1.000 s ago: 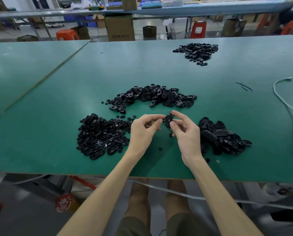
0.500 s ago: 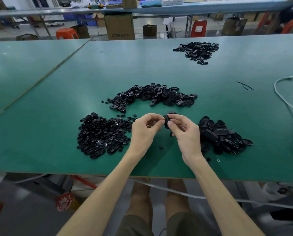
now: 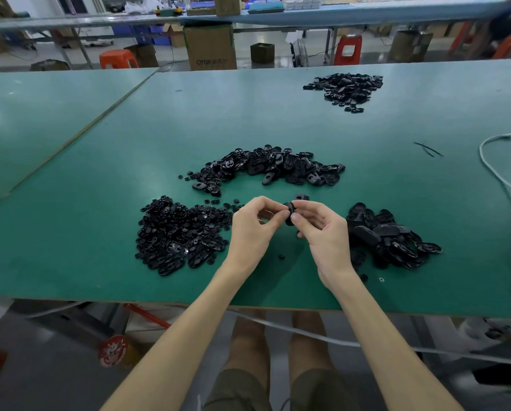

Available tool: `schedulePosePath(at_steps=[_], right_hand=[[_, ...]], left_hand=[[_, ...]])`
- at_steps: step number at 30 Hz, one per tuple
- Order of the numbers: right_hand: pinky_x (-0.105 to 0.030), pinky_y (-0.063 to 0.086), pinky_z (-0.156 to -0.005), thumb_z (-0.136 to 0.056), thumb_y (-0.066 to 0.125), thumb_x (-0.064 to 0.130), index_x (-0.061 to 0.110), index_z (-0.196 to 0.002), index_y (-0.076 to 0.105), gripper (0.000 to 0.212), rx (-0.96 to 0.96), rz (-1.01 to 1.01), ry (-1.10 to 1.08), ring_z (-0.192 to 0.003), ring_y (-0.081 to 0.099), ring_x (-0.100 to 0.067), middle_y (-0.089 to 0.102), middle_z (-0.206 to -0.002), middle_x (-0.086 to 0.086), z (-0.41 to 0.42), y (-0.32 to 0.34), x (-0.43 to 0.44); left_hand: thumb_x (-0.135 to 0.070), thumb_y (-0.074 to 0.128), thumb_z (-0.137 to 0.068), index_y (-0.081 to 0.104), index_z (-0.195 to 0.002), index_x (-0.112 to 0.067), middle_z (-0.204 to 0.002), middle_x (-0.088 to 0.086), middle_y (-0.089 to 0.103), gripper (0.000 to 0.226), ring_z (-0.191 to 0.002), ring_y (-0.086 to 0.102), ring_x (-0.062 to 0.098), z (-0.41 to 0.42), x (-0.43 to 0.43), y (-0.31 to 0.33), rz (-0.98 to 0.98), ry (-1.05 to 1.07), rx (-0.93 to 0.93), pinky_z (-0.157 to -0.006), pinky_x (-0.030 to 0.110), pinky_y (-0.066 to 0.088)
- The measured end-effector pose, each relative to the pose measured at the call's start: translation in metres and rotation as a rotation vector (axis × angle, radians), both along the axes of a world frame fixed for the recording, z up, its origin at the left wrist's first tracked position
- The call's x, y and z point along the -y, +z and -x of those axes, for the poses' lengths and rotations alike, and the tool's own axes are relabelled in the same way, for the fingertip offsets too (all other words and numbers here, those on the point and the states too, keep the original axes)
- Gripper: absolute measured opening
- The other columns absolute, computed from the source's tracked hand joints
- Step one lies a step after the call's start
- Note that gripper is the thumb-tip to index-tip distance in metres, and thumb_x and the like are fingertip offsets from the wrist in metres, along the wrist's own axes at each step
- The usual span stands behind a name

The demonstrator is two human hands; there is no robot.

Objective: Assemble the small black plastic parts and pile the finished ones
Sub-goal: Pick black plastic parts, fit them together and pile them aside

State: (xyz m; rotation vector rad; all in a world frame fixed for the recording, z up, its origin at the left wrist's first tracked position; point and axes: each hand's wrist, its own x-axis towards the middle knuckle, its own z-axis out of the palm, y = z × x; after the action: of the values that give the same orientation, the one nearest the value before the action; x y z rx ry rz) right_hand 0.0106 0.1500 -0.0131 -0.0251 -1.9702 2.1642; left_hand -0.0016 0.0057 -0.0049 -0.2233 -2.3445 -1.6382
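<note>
Just above the green table (image 3: pixel 278 120), my left hand (image 3: pixel 252 231) and my right hand (image 3: pixel 322 235) meet fingertip to fingertip. Together they pinch one small black oval part (image 3: pixel 289 214) between them, most of it hidden by the fingers. Left of my hands lies a pile of small black pieces (image 3: pixel 180 232). A pile of larger black oval parts (image 3: pixel 390 238) sits to the right. A third pile (image 3: pixel 272 167) spreads behind my hands.
Another black pile (image 3: pixel 344 89) lies far back right. A white cable (image 3: pixel 503 179) runs down the table's right side, with thin black ties (image 3: pixel 427 149) nearby. Loose small pieces, one of them (image 3: pixel 281 256), dot the table near my wrists. Stools and boxes stand beyond the table.
My hands have closed together: the left fingertips moved right onto the black part that the right hand held a second ago. The part sits lower between the fingers.
</note>
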Motion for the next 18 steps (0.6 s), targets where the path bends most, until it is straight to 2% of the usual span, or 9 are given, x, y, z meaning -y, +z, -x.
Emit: schedulePosePath(at_steps=[2, 7, 13, 18], right_hand=[[-0.021, 0.055, -0.068, -0.092, 0.073, 0.000, 0.018, -0.107, 0.077, 0.023, 0.004, 0.006, -0.002, -0.088, 0.071, -0.007, 0.077, -0.092, 0.005, -0.0001, -0.0003, 0.0002], [-0.022, 0.057, -0.069, -0.092, 0.073, -0.001, 0.015, -0.108, 0.075, 0.022, 0.008, 0.016, -0.016, -0.089, 0.072, -0.007, 0.077, -0.094, 0.003, 0.0007, -0.0012, -0.0007], [-0.021, 0.057, -0.068, -0.092, 0.074, 0.000, 0.016, -0.108, 0.074, 0.022, 0.019, 0.049, -0.034, -0.089, 0.073, -0.006, 0.077, -0.093, 0.004, 0.0013, -0.0006, 0.0002], [-0.021, 0.057, -0.068, -0.094, 0.072, -0.001, 0.011, -0.110, 0.072, 0.020, 0.025, 0.073, -0.054, -0.089, 0.072, -0.007, 0.076, -0.097, -0.002, 0.0008, 0.0006, -0.0011]], left_hand=[[-0.017, 0.077, -0.091, 0.072, -0.089, -0.020, -0.087, -0.009, 0.072, 0.006, -0.081, 0.068, 0.010, -0.0005, -0.0014, -0.0002, 0.053, 0.006, -0.024, -0.073, 0.028, 0.054], [-0.014, 0.071, -0.096, 0.067, -0.090, -0.015, -0.093, -0.006, 0.062, 0.007, -0.083, 0.062, 0.009, -0.0019, -0.0057, -0.0011, 0.205, 0.004, -0.123, -0.069, 0.012, 0.042], [-0.015, 0.071, -0.096, 0.073, -0.097, -0.014, -0.097, -0.008, 0.062, 0.002, -0.085, 0.062, 0.007, -0.0014, -0.0049, -0.0029, 0.235, 0.011, -0.163, -0.070, 0.010, 0.043], [-0.011, 0.072, -0.095, 0.078, -0.105, -0.014, -0.102, -0.005, 0.066, 0.011, -0.085, 0.064, 0.010, -0.0025, -0.0060, -0.0017, 0.247, -0.022, -0.201, -0.069, 0.011, 0.042]])
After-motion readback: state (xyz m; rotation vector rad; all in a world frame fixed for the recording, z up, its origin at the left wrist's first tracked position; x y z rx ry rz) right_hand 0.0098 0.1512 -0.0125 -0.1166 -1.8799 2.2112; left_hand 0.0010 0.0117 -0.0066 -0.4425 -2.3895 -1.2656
